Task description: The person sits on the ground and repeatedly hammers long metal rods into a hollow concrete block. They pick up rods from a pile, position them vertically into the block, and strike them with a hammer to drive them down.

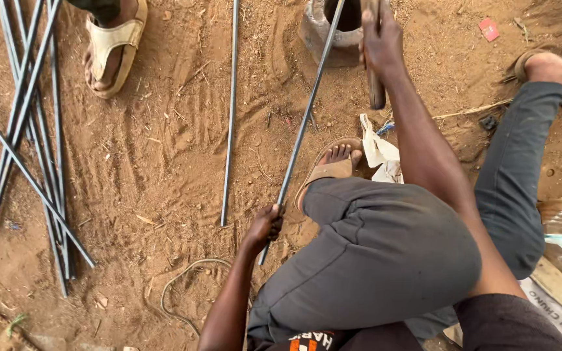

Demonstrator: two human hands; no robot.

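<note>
Left hand [265, 225] closes in a fist around the near end of a thin steel rod [307, 117], low beside the bent left knee; the rod runs up and away at a slant, its far end lying across the mouth of a short grey pipe stub [320, 36] set upright in the sand. The low, end-on grip appears to let the person steer and steady the rod while the stub carries the far part like an anvil. Right hand [380, 40] wraps tightly round a dark handle [374, 84], probably a hammer's, held upright just beside the stub; its head is out of frame, so what it strikes cannot be told. The person sits low, left sandalled foot [333, 166] planted just beside the rod, right foot [554, 68] well apart to the right, a braced stance that leaves both arms free over the stub. One loose rod [230, 110] lies on the sand [151, 149] between the worker and a fanned bundle of rods [24, 143] at far left. Another person's sandalled foot [112, 45] stands near the bundle's top. Crumpled white paper [380, 155] lies by the left foot
</note>
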